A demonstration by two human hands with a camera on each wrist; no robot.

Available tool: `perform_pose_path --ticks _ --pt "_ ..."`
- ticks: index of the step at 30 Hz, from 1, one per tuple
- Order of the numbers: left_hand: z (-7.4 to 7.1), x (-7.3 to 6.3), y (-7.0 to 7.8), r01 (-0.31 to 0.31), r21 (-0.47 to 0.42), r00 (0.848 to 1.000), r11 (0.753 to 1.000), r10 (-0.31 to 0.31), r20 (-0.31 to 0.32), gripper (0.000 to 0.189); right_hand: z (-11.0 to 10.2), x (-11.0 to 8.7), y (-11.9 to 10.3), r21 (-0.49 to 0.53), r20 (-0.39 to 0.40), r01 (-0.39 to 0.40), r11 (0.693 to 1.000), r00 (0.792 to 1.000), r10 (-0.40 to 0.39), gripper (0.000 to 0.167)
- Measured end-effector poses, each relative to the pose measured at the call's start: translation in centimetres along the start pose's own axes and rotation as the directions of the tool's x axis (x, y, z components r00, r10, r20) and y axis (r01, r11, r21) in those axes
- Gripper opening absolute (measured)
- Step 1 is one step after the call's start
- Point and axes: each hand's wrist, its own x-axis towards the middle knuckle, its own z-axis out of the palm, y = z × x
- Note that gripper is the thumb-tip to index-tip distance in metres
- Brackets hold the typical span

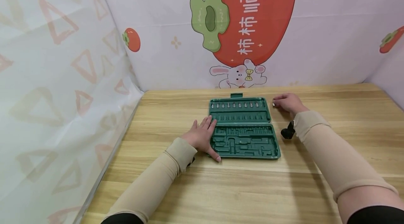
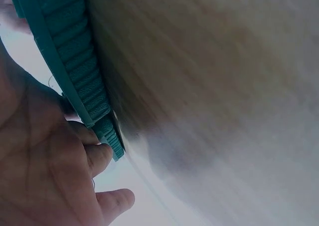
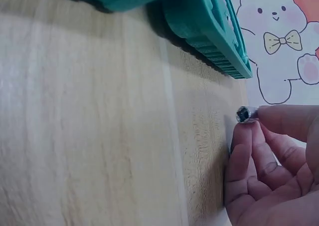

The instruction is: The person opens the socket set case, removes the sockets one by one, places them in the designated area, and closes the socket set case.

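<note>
A green plastic tool case lies unfolded flat on the table. Along the slots of its far half stands a row of small silver sockets; the near half shows bare moulded recesses. My left hand rests on the case's left side with fingers spread, the thumb near its front corner. Past the case's right edge, close over the table, my right hand pinches a small metal socket between thumb and fingertips. In the right wrist view the socket's hollow end faces the camera.
The wooden table runs back to a white printed backdrop with a rabbit and persimmon drawing. A pale patterned sheet hangs along the left side. Beneath my right cuff shows a black wrist device.
</note>
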Motion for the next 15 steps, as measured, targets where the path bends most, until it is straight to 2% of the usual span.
perform_pose_path --ticks 10,15 --pt "-0.21 0.01 -0.02 -0.009 0.007 1.0 1.0 0.009 -0.007 0.146 -0.17 -0.49 -0.43 -0.058 0.003 -0.016 0.998 1.0 0.016 0.036" --pt "0.41 -0.08 0.11 -0.017 0.01 1.0 1.0 0.017 -0.006 0.147 0.38 -0.93 -0.27 -0.21 -0.023 0.029 0.977 0.999 -0.035 0.032"
